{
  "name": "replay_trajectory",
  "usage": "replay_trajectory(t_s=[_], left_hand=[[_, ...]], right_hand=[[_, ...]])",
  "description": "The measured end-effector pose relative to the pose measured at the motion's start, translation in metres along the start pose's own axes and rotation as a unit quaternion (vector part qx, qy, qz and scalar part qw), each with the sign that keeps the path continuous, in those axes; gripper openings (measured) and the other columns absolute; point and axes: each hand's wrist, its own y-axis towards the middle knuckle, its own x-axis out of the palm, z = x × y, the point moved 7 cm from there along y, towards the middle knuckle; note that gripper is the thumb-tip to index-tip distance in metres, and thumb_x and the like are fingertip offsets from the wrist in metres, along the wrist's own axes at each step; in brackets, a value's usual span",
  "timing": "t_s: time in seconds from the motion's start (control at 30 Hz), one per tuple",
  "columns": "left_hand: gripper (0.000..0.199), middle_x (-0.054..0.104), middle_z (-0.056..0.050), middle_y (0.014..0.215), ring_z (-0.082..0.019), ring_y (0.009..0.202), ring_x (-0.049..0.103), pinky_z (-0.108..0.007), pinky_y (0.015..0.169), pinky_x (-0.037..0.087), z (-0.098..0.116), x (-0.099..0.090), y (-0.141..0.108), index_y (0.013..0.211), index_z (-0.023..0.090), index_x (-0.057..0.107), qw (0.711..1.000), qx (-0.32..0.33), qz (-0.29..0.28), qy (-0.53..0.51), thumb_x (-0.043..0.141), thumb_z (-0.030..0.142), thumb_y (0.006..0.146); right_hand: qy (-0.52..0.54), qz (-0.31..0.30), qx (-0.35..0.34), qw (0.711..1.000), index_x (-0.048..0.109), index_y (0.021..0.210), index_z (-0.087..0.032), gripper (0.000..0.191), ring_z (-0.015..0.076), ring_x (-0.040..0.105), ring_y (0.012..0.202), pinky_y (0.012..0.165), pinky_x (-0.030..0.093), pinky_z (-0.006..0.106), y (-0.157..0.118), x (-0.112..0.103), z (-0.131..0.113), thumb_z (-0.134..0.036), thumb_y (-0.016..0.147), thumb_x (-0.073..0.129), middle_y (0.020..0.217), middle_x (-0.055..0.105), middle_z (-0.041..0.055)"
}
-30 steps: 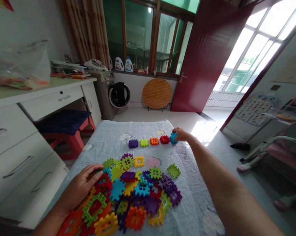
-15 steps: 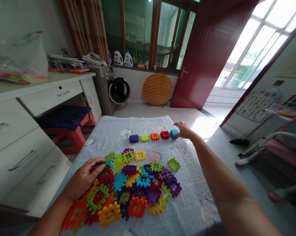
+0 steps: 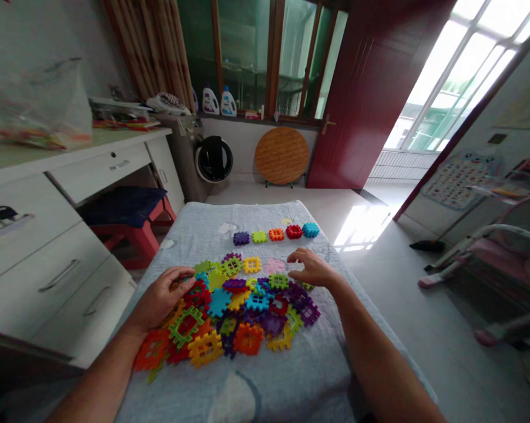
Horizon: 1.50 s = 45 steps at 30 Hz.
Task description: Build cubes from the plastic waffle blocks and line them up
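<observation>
My left hand (image 3: 165,296) rests with curled, parted fingers on the left side of a heap of plastic interlocking tiles, near a red tile (image 3: 197,296). Above the heap's right part hovers my right hand (image 3: 312,268), its fingers apart and nothing between them; it partly covers a green tile (image 3: 308,286). Close by lies a green window tile (image 3: 278,281). Farther back runs a row of small stacks: purple (image 3: 241,238), green (image 3: 260,237), orange (image 3: 276,234), red (image 3: 294,232) and blue (image 3: 310,230). A yellow window tile (image 3: 251,265) lies between row and heap.
A pale blue cloth (image 3: 203,226) covers the table. To the left are a red stool (image 3: 137,238) with a dark seat and a white drawer desk (image 3: 66,276). A pink chair (image 3: 503,258) stands at right. Behind are a washing machine (image 3: 183,155) and a round wooden board (image 3: 281,155).
My right hand has let go of the blue stack at the row's right end and come back toward the heap. My left hand stays at the heap's left side.
</observation>
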Motion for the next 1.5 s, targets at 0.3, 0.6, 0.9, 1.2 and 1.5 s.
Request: replay_trajectory(t_s=[0.3, 0.6, 0.9, 1.2, 1.5], left_hand=[[0.048, 0.065, -0.006, 0.111, -0.023, 0.103, 0.060, -0.035, 0.095, 0.045, 0.001, -0.002, -0.001, 0.103, 0.020, 0.062, 1.000, -0.016, 0.000, 0.001, 0.053, 0.059, 0.077], [0.048, 0.065, -0.005, 0.108, -0.023, 0.101, 0.061, -0.035, 0.094, 0.046, 0.005, -0.002, -0.002, 0.102, 0.020, 0.063, 1.000, -0.016, 0.001, -0.003, 0.053, 0.060, 0.077], [0.050, 0.066, -0.006, 0.108, -0.024, 0.102, 0.061, -0.036, 0.095, 0.045, 0.006, -0.002, -0.002, 0.102, 0.020, 0.063, 1.000, -0.018, 0.001, 0.003, 0.052, 0.061, 0.076], [0.049, 0.066, -0.007, 0.109, -0.025, 0.102, 0.061, -0.037, 0.094, 0.046, -0.003, 0.000, -0.001, 0.103, 0.019, 0.063, 1.000, -0.018, 0.004, 0.007, 0.053, 0.060, 0.076], [0.050, 0.066, -0.007, 0.109, -0.025, 0.103, 0.060, -0.038, 0.095, 0.045, -0.007, -0.003, -0.001, 0.105, 0.019, 0.063, 0.999, -0.030, 0.008, -0.026, 0.053, 0.059, 0.077]], right_hand=[[0.035, 0.001, -0.050, 0.998, 0.058, 0.109, -0.020, 0.043, 0.0210, 0.050, 0.096, 0.090, 0.039, 0.035, 0.003, 0.016, -0.022, -0.021, 0.066, 0.067, 0.102, 0.055, 0.0057], [-0.018, 0.069, 0.081, 0.994, 0.059, 0.108, -0.024, 0.044, 0.0247, 0.046, 0.104, 0.092, 0.035, 0.039, 0.003, 0.019, 0.032, -0.014, 0.066, 0.059, 0.110, 0.054, 0.0056], [0.048, -0.004, 0.131, 0.990, 0.060, 0.089, -0.018, 0.033, 0.0159, 0.053, 0.075, 0.069, 0.043, 0.029, -0.023, -0.005, 0.062, -0.034, 0.062, 0.071, 0.089, 0.057, 0.0043], [0.159, 0.007, 0.100, 0.982, 0.048, 0.074, -0.019, 0.020, 0.0087, 0.039, 0.057, 0.051, 0.029, 0.021, -0.020, 0.002, 0.064, -0.021, 0.062, 0.064, 0.063, 0.044, -0.0064], [0.023, 0.245, 0.033, 0.969, 0.050, 0.072, -0.020, 0.011, 0.0166, 0.046, 0.080, 0.076, 0.038, 0.030, 0.001, -0.014, 0.025, -0.011, 0.068, 0.053, 0.080, 0.049, 0.0018]])
